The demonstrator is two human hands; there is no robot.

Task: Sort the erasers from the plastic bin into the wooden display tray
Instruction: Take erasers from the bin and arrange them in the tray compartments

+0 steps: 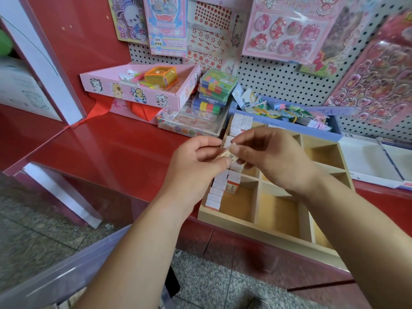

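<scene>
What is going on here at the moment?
A person pinches one small eraser between the left hand and the right hand, just above the wooden tray on the red counter. A row of boxed erasers already fills the tray's left column; the other compartments in view show bare wood. The plastic bin sits low at the left, its contents out of view.

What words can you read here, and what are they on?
"DIY": on the blue card hanging on the wall.
Held eraser: printed characters, too blurred to read.
Row of erasers in the tray: labels too small to read.
Pink sticker pack: print too blurred to read.
</scene>
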